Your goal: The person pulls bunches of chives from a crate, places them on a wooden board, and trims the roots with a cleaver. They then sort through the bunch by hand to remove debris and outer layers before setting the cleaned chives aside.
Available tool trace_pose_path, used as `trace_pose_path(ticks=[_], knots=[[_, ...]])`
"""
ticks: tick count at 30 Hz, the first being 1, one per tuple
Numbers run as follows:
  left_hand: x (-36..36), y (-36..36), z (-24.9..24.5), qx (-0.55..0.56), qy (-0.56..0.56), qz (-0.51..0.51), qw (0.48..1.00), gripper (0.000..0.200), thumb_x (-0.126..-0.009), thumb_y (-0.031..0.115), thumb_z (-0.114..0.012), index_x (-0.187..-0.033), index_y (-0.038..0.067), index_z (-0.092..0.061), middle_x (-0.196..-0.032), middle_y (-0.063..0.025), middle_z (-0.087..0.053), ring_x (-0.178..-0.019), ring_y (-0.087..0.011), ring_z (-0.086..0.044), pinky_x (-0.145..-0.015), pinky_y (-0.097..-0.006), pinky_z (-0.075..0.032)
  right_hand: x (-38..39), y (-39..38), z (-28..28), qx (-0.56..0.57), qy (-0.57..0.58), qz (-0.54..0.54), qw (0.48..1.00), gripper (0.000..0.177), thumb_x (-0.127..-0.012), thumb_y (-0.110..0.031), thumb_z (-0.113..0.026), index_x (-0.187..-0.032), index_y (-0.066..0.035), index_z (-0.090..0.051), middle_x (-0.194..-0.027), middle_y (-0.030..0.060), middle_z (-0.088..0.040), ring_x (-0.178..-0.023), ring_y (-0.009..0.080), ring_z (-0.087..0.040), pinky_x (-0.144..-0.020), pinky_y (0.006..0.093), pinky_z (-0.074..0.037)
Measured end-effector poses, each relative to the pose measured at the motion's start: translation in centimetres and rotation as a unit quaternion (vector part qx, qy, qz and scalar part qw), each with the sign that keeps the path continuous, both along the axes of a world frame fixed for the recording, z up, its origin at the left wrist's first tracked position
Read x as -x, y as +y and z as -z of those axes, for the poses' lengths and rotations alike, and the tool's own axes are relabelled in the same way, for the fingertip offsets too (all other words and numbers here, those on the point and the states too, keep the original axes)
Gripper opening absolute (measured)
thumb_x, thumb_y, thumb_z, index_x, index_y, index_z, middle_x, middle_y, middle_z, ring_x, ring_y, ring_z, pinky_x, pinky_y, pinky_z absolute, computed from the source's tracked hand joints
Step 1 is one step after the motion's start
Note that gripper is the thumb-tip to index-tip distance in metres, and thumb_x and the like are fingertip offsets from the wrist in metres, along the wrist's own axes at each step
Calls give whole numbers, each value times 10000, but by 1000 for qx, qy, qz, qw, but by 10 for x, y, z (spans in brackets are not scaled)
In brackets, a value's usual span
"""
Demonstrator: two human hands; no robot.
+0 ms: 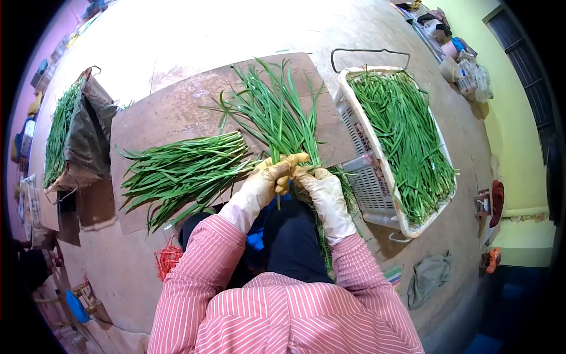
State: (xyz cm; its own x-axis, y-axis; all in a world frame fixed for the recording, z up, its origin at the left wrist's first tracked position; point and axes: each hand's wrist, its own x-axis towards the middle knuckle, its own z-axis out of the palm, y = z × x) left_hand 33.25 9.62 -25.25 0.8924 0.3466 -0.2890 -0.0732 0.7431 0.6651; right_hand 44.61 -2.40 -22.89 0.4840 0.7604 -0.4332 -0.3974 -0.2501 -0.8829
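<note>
Both my hands wear pale, yellow-stained gloves and meet above my lap. My left hand (263, 180) is closed around a few garlic chives, whose stalk ends poke out below the fingers. Right beside it, my right hand (321, 187) has its fingers curled in at the stalks, closed on garlic chives; its fingertips are partly hidden. Beyond the hands, a loose spread of garlic chives (277, 109) fans out over a brown board (171, 97). To the left lies a neater bundle of garlic chives (186, 168), its stalk ends toward my left hand.
At right stands a white plastic crate (368, 144) full of green chives, with a wire handle. Another crate, draped with dark cloth (87, 133), holds chives at far left. Red string (168, 259) and a grey cloth (429, 280) lie on the floor. Bags line the right wall.
</note>
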Motion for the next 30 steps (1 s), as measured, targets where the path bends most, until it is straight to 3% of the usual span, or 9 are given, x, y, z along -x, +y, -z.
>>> trace_pose_path(ticks=[8,12,13,16,18,20,23,25,30], knots=[[-2,4,9,23,-28,-98,995,424,-993,312,-571,-1280,1,-587,-577,84,-345,-486,-57,-299,-509,-226,-262,-10,-46,29,-17,-103,70,992,203,-903,-141,-662,-1028,17,-686,-947,109,-704,-876,186,-662,-771,315,-517],[5,17,9,65,-71,-53,994,429,-1003,296,-541,-1338,27,-549,-567,77,-307,-495,-77,-264,-523,-247,-263,-51,-104,89,339,-653,-100,670,353,-851,-248,-683,-1070,28,-656,-993,230,-668,-917,395,-638,-878,442,-495],[3,14,8,68,-77,-41,994,443,-1007,306,-528,-1349,24,-536,-569,78,-302,-496,-76,-260,-527,-245,-260,-56,-109,99,189,-743,-7,642,324,-897,-226,-640,-1092,33,-646,-1054,239,-652,-921,378,-639,-869,442,-503],[-3,5,13,81,-93,-9,992,466,-1021,317,-491,-1375,13,-503,-576,81,-289,-507,-75,-261,-537,-245,-262,-36,-62,27,-61,-425,-56,901,328,-975,-260,-591,-1113,29,-658,-981,171,-689,-843,273,-666,-821,334,-519],[-4,3,14,78,-76,15,994,547,-982,370,-564,-1405,33,-476,-566,77,-313,-504,-61,-313,-528,-232,-292,-14,-32,-19,25,-69,-67,995,348,-984,-307,-598,-1099,10,-685,-907,82,-700,-813,151,-648,-771,271,-512],[-1,2,6,75,-54,5,996,452,-1029,308,-476,-1387,33,-502,-602,75,-302,-529,-74,-290,-532,-241,-272,-4,-23,-10,-6,-58,-57,997,290,-934,-238,-673,-1068,16,-711,-913,78,-720,-797,138,-657,-745,254,-519],[1,7,13,58,-36,-48,997,447,-1030,295,-477,-1387,26,-502,-605,69,-321,-530,-78,-296,-539,-245,-283,-3,-21,2,38,-298,-71,951,241,-899,-203,-708,-1037,-7,-728,-896,105,-720,-786,152,-664,-716,277,-528],[3,8,16,45,-36,-47,997,444,-1031,293,-476,-1382,23,-506,-605,68,-329,-530,-77,-297,-540,-243,-284,-4,-22,0,7,-542,-93,835,214,-886,-191,-719,-1020,-25,-737,-905,134,-719,-805,173,-679,-720,298,-536],[0,3,4,-16,-47,-8,999,452,-1020,294,-500,-1360,-2,-524,-613,66,-361,-554,-71,-343,-539,-224,-291,4,-10,13,19,-275,-44,960,263,-906,-165,-703,-1081,31,-694,-946,125,-724,-864,159,-681,-799,277,-528]])
